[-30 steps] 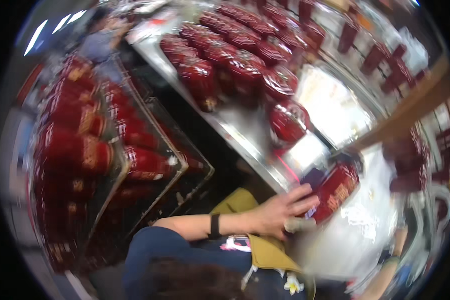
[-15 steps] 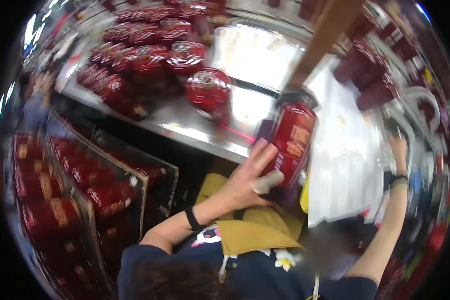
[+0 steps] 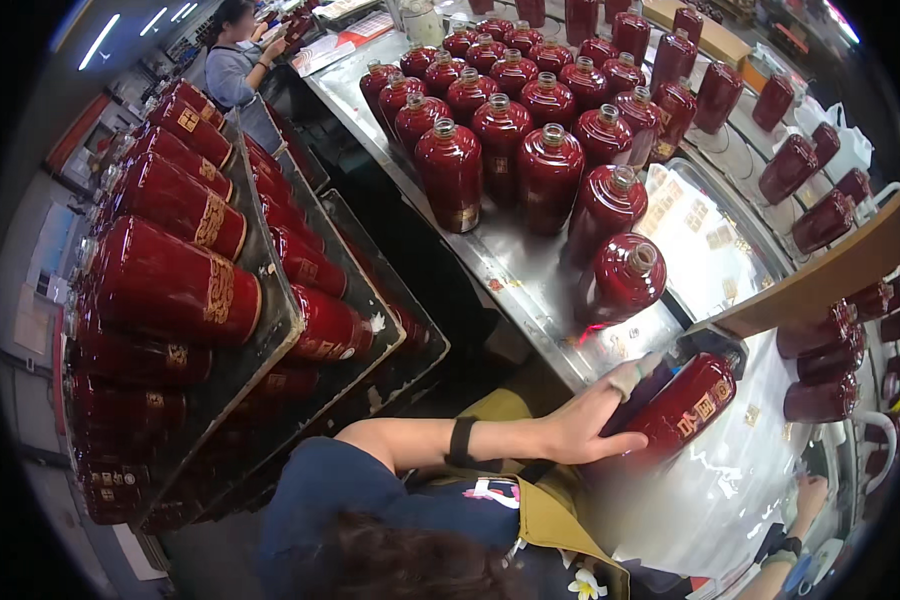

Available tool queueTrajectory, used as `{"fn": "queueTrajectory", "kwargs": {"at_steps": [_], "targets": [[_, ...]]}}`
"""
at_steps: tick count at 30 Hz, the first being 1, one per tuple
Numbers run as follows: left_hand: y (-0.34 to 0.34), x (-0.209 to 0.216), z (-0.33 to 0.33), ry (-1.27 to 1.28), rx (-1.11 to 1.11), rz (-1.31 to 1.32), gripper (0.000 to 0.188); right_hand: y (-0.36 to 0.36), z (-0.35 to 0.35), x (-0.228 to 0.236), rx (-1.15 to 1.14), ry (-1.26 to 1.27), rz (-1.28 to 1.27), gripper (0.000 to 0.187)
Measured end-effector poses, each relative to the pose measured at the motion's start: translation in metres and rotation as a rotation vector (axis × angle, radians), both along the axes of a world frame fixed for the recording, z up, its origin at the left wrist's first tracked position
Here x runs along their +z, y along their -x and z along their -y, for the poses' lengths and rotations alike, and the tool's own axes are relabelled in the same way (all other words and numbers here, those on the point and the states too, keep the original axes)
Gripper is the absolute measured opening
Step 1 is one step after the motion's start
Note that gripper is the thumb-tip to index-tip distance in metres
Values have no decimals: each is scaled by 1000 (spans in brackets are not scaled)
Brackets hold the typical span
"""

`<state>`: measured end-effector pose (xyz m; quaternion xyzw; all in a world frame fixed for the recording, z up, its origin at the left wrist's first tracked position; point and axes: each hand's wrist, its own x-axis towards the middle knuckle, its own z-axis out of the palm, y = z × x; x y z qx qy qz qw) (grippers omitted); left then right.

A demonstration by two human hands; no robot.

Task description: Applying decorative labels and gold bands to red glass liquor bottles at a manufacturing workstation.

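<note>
A glossy red bottle (image 3: 682, 410) with gold characters lies tilted in a dark holder (image 3: 660, 375), its neck end beside a wooden bar. My left hand (image 3: 592, 415) is around its lower end, thumb on one side and fingers on the other; one finger wears a pale cover. My right hand (image 3: 810, 500) is farther right, by the edge of a white glossy sheet (image 3: 740, 470). Its fingers are curled, and what they hold, if anything, is too small to tell. Close beyond my left hand, an uncapped red bottle (image 3: 628, 275) stands on the metal table (image 3: 530, 310).
Several uncapped red bottles (image 3: 550, 165) crowd the table's far part. At left, slanted black racks (image 3: 260, 400) hold rows of red bottles. The wooden bar (image 3: 820, 285) crosses at right, near a tray of gold labels (image 3: 705, 225). Another person (image 3: 235, 70) works at the far left.
My view has swung left, bringing more racks and the other person into sight. My left hand's thumb now lies across the bottle's lower end. My right hand is lower in the picture.
</note>
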<state>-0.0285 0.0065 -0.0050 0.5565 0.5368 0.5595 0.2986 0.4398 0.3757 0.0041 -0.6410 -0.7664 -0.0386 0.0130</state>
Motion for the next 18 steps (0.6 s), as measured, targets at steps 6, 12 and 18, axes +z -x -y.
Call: {"fn": "queueTrajectory", "kwargs": {"at_steps": [6,12,18], "targets": [[11,38,-25,-137,47,-106,73,-2,-2,28,107,-74,-287,40],[-21,83,-86,-236,-275,-76,54,136,142,115,269,35,-557,26],[-13,80,-138,-482,-369,-704,46,248,194,156,554,248,-833,21]]}}
